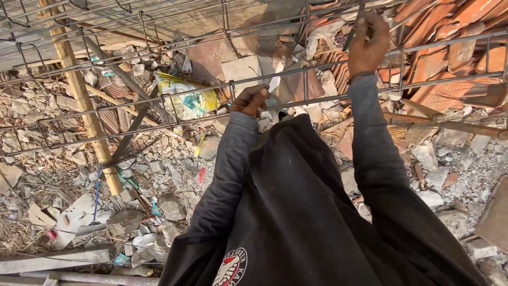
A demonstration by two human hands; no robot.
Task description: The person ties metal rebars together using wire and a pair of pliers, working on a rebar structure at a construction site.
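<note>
Your left hand grips the rebar at frame centre; your right hand, upper right, holds a thin tool. Rebar looks stiff, heavy, rough: grip near crossings.

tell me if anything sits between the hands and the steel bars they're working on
Nothing visible does. The left hand is already closed on a horizontal bar of the rebar cage, and the right hand, holding a thin dark tool, is up against the bars further along. The rubble lies well below.
</note>
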